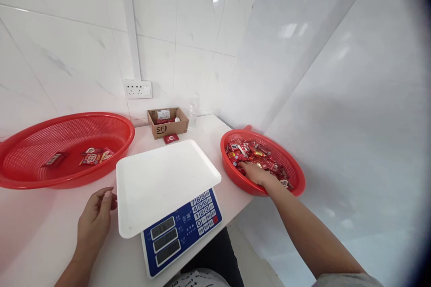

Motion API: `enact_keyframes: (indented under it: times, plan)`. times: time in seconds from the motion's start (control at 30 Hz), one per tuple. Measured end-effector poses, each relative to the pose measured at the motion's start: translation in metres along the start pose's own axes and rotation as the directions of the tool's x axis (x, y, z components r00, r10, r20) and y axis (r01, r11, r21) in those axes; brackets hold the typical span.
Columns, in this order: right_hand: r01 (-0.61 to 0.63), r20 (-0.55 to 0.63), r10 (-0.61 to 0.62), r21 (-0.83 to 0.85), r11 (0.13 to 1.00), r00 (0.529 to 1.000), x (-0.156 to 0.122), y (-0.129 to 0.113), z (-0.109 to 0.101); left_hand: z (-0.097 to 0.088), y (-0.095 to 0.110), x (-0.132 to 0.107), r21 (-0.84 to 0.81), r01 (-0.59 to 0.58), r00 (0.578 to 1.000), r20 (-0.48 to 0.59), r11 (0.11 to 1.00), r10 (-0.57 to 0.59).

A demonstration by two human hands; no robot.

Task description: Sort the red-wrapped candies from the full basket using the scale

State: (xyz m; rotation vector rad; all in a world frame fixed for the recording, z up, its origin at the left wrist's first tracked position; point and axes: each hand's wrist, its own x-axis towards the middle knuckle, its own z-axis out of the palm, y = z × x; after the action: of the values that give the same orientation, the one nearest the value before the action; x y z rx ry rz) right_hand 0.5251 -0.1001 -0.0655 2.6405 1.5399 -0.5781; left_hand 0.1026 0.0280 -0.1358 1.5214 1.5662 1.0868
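Note:
My right hand [255,173] reaches into the right red plastic basket [299,175], its fingers down among many small red-wrapped snack packets [266,161]. The fingertips are partly hidden there, so whether they grip a packet does not show. Beside the left edge of the scale's white tray [164,184], my left hand [97,215] rests near the tabletop with loosely bent fingers and nothing visible in them. The tray is bare and sits on a digital scale [183,233] with a blue keypad panel and several small displays, tilted towards me.
A larger red basket [129,136] on the left holds a few red packets [96,156]. At the back, a small cardboard box [171,128] has a red packet [171,138] in front and a clear plastic bottle [192,114] beside it. A wall socket [138,89] is behind; walls bound the table.

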Motion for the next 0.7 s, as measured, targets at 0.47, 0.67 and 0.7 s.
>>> enact_keyframes:
  times: [0.47,0.67,0.7]
  plan:
    - [-0.044,-0.068,0.048,0.055,0.998,0.997,0.005,-0.002,-0.001,0.000,-0.006,0.003,-0.019,-0.033,0.999,0.022,0.999,0.034]
    - [-0.110,-0.144,0.116,0.050,0.993,0.983,0.009,-0.001,0.000,-0.001,-0.006,0.002,-0.035,-0.022,0.999,0.023,0.999,0.023]
    - [-0.123,-0.162,0.130,0.051,0.991,0.978,0.010,-0.001,0.000,-0.002,-0.005,0.002,-0.033,-0.019,0.999,0.025,0.999,0.020]
